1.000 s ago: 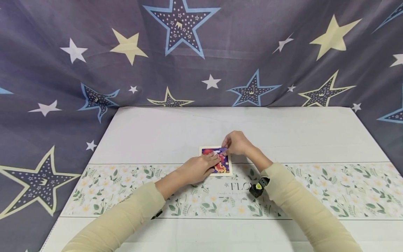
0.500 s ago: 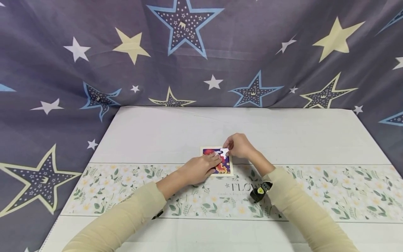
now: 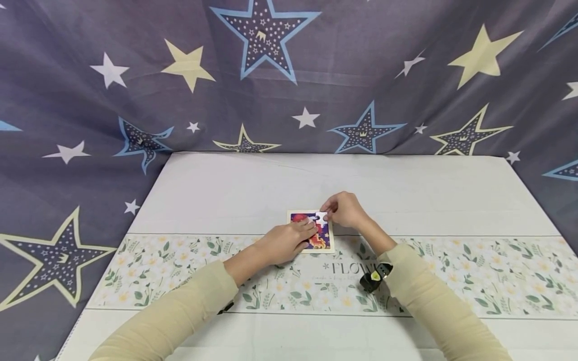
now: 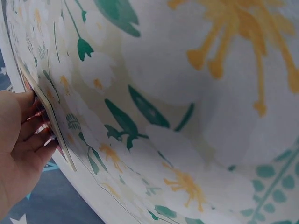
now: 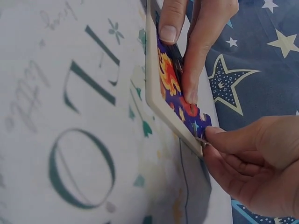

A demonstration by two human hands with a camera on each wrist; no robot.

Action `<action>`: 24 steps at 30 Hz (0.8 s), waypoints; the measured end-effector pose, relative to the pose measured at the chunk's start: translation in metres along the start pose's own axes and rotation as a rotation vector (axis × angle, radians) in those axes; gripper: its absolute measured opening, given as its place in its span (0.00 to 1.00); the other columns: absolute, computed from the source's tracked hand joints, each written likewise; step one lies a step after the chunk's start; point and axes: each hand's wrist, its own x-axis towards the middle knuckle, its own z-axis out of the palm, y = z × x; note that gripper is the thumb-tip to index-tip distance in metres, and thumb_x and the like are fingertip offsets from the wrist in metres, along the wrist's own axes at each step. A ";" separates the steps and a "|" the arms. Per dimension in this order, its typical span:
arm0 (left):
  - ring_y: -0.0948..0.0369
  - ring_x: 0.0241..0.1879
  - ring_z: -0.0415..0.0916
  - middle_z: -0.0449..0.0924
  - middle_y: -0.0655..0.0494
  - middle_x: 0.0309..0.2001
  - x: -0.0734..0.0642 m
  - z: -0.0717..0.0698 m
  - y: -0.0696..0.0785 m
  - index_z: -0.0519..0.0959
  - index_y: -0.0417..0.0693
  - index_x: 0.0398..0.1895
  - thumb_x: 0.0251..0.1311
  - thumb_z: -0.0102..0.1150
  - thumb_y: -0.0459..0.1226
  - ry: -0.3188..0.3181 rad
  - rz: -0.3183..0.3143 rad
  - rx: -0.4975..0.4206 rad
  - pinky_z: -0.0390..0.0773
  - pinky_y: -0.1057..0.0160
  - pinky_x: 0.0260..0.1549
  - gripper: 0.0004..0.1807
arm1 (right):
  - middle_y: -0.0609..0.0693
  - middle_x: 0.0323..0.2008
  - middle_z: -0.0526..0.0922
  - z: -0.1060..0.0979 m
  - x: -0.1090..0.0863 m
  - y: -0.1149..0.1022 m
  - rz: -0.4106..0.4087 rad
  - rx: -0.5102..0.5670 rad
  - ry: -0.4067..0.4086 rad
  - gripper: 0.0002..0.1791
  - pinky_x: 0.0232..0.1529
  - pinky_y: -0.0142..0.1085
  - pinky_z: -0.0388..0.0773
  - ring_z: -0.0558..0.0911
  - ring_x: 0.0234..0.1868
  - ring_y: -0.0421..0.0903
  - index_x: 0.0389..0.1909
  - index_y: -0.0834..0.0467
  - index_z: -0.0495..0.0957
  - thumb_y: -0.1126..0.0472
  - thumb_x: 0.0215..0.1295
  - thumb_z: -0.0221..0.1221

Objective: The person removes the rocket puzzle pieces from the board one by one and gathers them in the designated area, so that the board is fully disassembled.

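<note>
Star-printed cloth [image 3: 271, 105] hangs behind and to both sides of a pale tabletop [image 3: 253, 185], and a flower-patterned band [image 3: 451, 271] with dark lettering runs across the middle of it. Straddling the band's far edge, near the centre of the head view, lies a framed jigsaw [image 5: 152, 84], flat and squarish, with a bright purple, red and yellow picture. It looks light and stiff, probably thin board or wood, and would likely slide on the smooth cover if nothing pinned it. The left hand [image 3: 289, 239] does that pinning, its fingers stretched over the picture and pressing down. At the far right corner, the right hand [image 3: 345, 209] pinches a puzzle piece [image 3: 321, 218] between thumb and fingertips by its outer edge. Whether the white patch there is shine or bare backing is hard to tell at this angle. The piece should weigh next to nothing; its flat sides seem the best hold, since the narrow knobs might bend or chip under a squeeze, and a glossy face could slip. Beige sleeves [image 3: 171, 313] cover the 2 forearms, leaving the wrists bare
</note>
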 end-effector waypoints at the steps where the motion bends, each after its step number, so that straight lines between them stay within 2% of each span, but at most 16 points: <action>1: 0.54 0.72 0.62 0.65 0.50 0.70 0.000 0.000 0.000 0.67 0.47 0.69 0.71 0.48 0.42 0.001 0.001 -0.001 0.70 0.55 0.67 0.25 | 0.56 0.29 0.87 0.000 0.000 0.000 0.009 0.012 0.008 0.07 0.30 0.30 0.78 0.80 0.27 0.43 0.34 0.63 0.86 0.71 0.52 0.67; 12: 0.53 0.71 0.63 0.66 0.51 0.70 0.000 0.002 0.000 0.68 0.46 0.68 0.71 0.49 0.42 0.020 0.017 -0.007 0.70 0.55 0.67 0.24 | 0.57 0.32 0.87 0.005 -0.002 0.005 0.125 0.110 0.035 0.07 0.25 0.27 0.75 0.79 0.27 0.42 0.36 0.63 0.85 0.68 0.55 0.67; 24: 0.54 0.71 0.62 0.66 0.51 0.70 0.000 0.002 -0.002 0.67 0.47 0.69 0.71 0.48 0.42 0.020 0.015 -0.006 0.68 0.55 0.68 0.24 | 0.58 0.33 0.87 0.008 -0.005 0.002 0.129 0.191 0.066 0.07 0.25 0.28 0.77 0.78 0.24 0.40 0.37 0.62 0.86 0.68 0.56 0.65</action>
